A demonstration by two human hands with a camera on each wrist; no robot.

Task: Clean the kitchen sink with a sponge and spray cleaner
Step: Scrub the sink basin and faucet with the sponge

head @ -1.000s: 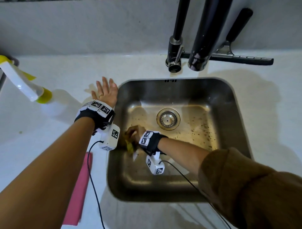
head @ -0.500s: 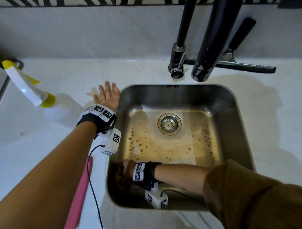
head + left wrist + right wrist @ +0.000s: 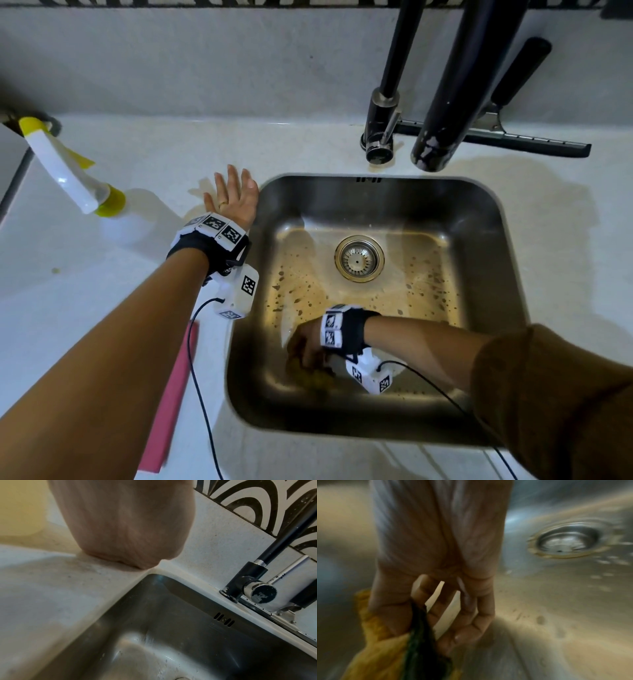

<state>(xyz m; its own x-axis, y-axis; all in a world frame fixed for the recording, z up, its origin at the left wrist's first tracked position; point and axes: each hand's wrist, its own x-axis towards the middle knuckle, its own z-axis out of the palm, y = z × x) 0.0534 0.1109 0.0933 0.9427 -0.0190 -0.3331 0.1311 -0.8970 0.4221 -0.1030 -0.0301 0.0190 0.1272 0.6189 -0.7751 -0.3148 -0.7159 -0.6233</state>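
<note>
The right hand [image 3: 308, 346] grips the sponge [image 3: 317, 378] at the near left of the sink [image 3: 493, 219]; the brown spots lie farther right. The left hand [image 3: 233, 198] rests spread flat on the counter [image 3: 137, 154].

Pale speckled surface [image 3: 308, 144] across the frame's middle, grey upstand [image 3: 205, 61] above, black-and-white patterned tiles [image 3: 257, 496] along the top edge, dim warm light

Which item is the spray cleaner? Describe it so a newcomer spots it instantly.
Start at the steel sink; go left across the white counter, past the flat left hand. The spray cleaner stands near the left edge: a translucent bottle, white trigger head, yellow collar and nozzle, unlike the flat pink cloth nearer the camera.
</note>
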